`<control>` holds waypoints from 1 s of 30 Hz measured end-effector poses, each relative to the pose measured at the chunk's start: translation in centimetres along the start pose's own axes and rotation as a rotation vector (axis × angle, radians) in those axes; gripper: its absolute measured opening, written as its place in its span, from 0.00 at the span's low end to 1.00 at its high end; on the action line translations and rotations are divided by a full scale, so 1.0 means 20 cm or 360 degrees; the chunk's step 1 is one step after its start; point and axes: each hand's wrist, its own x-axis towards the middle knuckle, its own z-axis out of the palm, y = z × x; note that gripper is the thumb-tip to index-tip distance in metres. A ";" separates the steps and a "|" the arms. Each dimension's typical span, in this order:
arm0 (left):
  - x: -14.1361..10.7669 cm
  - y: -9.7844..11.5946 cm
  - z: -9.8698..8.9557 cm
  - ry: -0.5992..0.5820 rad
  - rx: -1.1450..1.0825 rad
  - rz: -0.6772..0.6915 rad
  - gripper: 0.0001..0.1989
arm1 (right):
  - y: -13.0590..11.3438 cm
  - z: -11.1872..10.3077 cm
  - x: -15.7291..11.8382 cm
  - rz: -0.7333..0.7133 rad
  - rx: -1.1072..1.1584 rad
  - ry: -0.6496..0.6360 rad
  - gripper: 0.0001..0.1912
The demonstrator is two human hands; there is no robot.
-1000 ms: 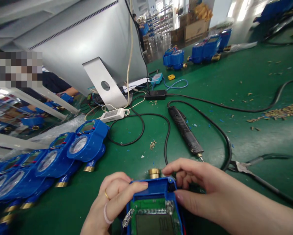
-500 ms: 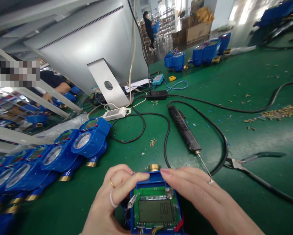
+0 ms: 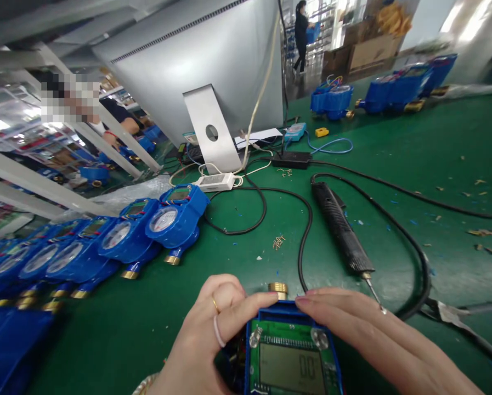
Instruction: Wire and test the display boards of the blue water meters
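A blue water meter (image 3: 253, 378) with its electronics uncovered is at the bottom of the view. Its green circuit board carries a grey display (image 3: 290, 366) and two clear round parts at the upper corners. A brass threaded end (image 3: 278, 289) sticks out at the far side. My left hand (image 3: 213, 329) is closed round the meter's left side, index finger along the top edge. From the right, my right hand (image 3: 369, 329) holds it, long fingers against the top right edge, thumb hidden. The meter's lower part is cut off by the frame.
Several blue meters (image 3: 174, 222) stand in a row at left. A black electric screwdriver (image 3: 340, 227) with its cable and pliers (image 3: 451, 314) lie at right. Small brass screws (image 3: 278, 242) lie ahead. A monitor (image 3: 213, 131) stands behind; people are in the background.
The camera view has turned left, so the scene sits further right. The left clear part, which leaned over the board's edge, now lies inside its corner. Both hands stay on the water meter.
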 end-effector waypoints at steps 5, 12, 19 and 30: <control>-0.01 0.01 -0.01 0.0030 -0.0045 -0.0030 0.45 | 0.00 -0.02 -0.02 -0.0045 -0.0121 -0.0186 0.37; 0.02 0.01 -0.04 -0.0008 -0.0076 -0.0112 0.40 | -0.09 -0.02 0.10 0.0076 0.0059 -0.0228 0.35; 0.03 0.02 -0.06 -0.0026 -0.0086 -0.0204 0.38 | -0.12 -0.10 0.12 0.0372 0.0114 -0.0442 0.36; 0.03 0.01 -0.08 -0.0030 -0.0058 -0.0169 0.30 | -0.34 0.03 -0.03 0.0197 -0.0295 0.0146 0.13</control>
